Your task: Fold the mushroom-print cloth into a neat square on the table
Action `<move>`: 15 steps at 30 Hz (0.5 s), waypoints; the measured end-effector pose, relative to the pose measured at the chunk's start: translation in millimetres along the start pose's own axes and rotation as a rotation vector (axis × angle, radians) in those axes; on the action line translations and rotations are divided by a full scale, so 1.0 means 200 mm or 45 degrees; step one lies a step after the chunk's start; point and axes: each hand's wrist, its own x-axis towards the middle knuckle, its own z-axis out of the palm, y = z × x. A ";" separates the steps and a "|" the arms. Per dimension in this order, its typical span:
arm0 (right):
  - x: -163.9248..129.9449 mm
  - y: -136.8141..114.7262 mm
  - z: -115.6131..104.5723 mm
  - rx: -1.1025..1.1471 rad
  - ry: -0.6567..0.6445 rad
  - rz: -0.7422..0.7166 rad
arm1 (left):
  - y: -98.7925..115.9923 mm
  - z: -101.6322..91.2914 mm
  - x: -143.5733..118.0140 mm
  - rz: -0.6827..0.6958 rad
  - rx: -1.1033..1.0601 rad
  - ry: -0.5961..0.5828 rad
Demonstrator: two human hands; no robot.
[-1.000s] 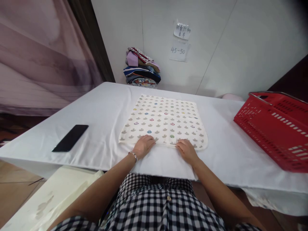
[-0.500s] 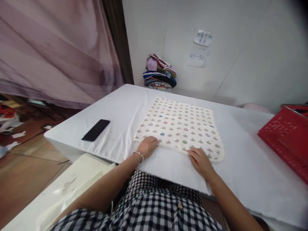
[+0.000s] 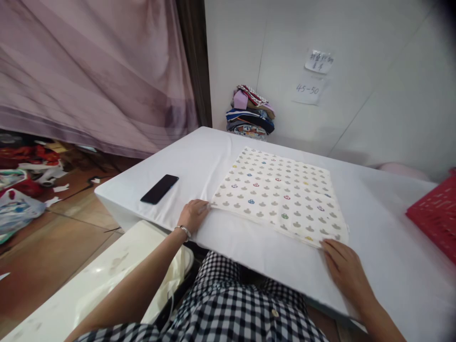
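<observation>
A cream cloth (image 3: 281,194) printed with small grey and coloured shapes lies flat on the white-covered table (image 3: 199,156). My left hand (image 3: 194,215), with a bracelet on the wrist, pinches the cloth's near left corner. My right hand (image 3: 344,266) rests at the cloth's near right corner, fingertips touching its edge. Both hands sit along the near edge of the cloth, far apart.
A black phone (image 3: 159,188) lies on the table's left part. A pile of folded clothes (image 3: 251,111) stands against the far wall under two paper notes (image 3: 309,89). A red plastic basket (image 3: 436,216) sits at the right edge. A curtain and floor clutter are at left.
My hands have slid apart along the cloth's near edge, from its middle out to the two corners. The view has swung left, so the basket is nearly out of frame.
</observation>
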 end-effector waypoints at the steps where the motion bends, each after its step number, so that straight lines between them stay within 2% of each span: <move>1: -0.01 0.02 0.00 -0.006 0.003 0.002 | 0.03 0.01 0.01 -0.032 0.010 -0.011; 4: -0.03 0.04 0.01 0.013 0.004 0.002 | 0.10 0.02 0.05 -0.127 0.067 -0.049; 8: -0.02 0.04 0.03 0.039 -0.002 0.040 | 0.18 0.05 0.09 -0.273 0.027 -0.025; 15: -0.01 0.06 0.05 0.019 -0.005 0.088 | 0.22 0.05 0.14 -0.355 0.063 -0.057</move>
